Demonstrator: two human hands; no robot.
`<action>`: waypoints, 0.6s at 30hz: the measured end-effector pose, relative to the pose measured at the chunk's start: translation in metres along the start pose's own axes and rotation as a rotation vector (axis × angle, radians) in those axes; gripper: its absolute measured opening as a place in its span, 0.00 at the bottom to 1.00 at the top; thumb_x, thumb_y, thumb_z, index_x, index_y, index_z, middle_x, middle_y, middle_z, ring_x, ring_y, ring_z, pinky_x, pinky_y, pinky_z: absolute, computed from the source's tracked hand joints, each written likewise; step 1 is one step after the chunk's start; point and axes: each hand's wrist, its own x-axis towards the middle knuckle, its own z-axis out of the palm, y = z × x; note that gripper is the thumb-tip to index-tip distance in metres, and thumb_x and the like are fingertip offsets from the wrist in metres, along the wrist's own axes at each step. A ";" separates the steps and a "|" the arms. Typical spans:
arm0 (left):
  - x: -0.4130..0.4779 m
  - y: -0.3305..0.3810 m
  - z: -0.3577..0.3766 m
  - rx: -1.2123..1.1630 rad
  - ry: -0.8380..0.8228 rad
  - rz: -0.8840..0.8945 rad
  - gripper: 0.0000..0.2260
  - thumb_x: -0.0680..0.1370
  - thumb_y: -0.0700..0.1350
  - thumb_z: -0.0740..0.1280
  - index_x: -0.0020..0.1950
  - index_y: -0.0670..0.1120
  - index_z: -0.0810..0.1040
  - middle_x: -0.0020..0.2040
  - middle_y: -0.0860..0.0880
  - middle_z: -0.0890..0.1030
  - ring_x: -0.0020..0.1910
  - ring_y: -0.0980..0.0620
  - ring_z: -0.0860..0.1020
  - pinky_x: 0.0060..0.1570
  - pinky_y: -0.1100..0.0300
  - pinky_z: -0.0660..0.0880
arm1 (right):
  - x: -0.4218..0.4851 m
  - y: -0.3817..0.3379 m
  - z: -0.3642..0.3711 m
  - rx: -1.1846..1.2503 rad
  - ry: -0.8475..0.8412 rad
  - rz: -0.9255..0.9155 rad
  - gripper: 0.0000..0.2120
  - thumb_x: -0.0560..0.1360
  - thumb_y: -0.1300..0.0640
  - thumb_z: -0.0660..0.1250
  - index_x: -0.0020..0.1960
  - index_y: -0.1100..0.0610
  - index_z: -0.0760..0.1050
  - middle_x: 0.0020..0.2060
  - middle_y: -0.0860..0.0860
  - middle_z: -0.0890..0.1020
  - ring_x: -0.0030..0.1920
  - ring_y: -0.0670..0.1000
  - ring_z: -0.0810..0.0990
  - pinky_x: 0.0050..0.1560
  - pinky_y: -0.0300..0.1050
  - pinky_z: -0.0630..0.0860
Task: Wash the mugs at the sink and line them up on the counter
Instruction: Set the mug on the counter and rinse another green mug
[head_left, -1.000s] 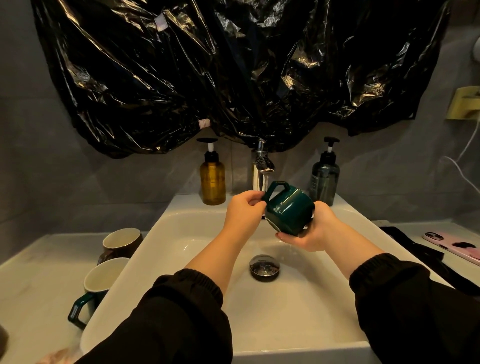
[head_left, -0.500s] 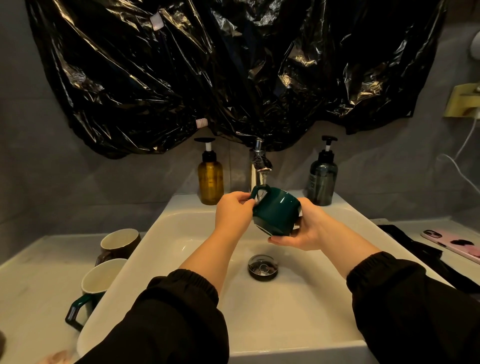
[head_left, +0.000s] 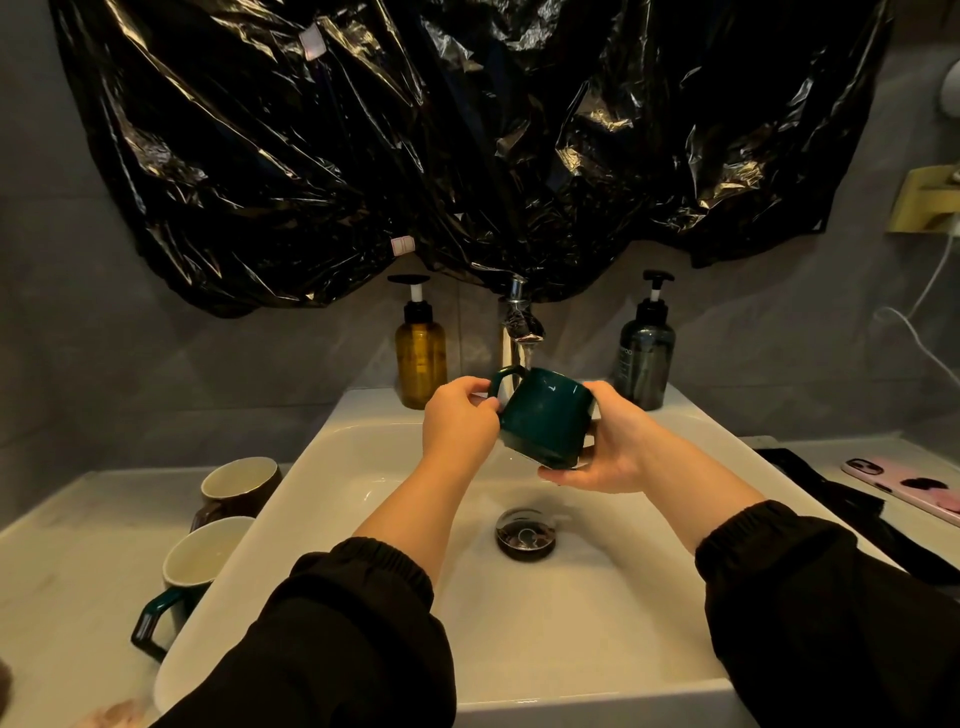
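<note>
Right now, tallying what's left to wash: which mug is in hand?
The dark green mug, held by left hand and right hand over the sink; brown mug and cream-lined green mug stand on the counter.

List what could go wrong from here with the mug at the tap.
1. The held mug is tilted over the sink, gripped by the left hand and right hand; if wet, it could slip and chip.
2. The brown mug and cream-lined green mug crowd the counter by the sink; setting another there could knock them.
</note>
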 end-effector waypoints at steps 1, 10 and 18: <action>0.000 0.000 -0.001 -0.017 -0.022 -0.013 0.13 0.79 0.39 0.64 0.63 0.43 0.76 0.56 0.44 0.79 0.55 0.46 0.78 0.56 0.51 0.78 | -0.001 0.000 0.001 0.010 0.009 -0.017 0.19 0.75 0.47 0.65 0.61 0.56 0.69 0.58 0.61 0.74 0.55 0.65 0.76 0.55 0.62 0.77; -0.001 0.009 -0.003 -0.139 -0.249 -0.276 0.10 0.82 0.52 0.57 0.55 0.46 0.71 0.47 0.48 0.75 0.53 0.47 0.75 0.52 0.48 0.77 | -0.011 0.005 0.007 -0.174 0.089 -0.165 0.18 0.76 0.45 0.65 0.60 0.54 0.70 0.51 0.57 0.74 0.52 0.62 0.76 0.49 0.61 0.80; 0.000 0.002 -0.012 -0.114 -0.295 -0.404 0.14 0.81 0.53 0.57 0.60 0.45 0.70 0.57 0.42 0.78 0.53 0.39 0.79 0.49 0.50 0.80 | -0.016 0.013 0.018 -0.389 0.082 -0.217 0.17 0.79 0.41 0.58 0.59 0.53 0.69 0.44 0.51 0.75 0.49 0.58 0.78 0.51 0.56 0.80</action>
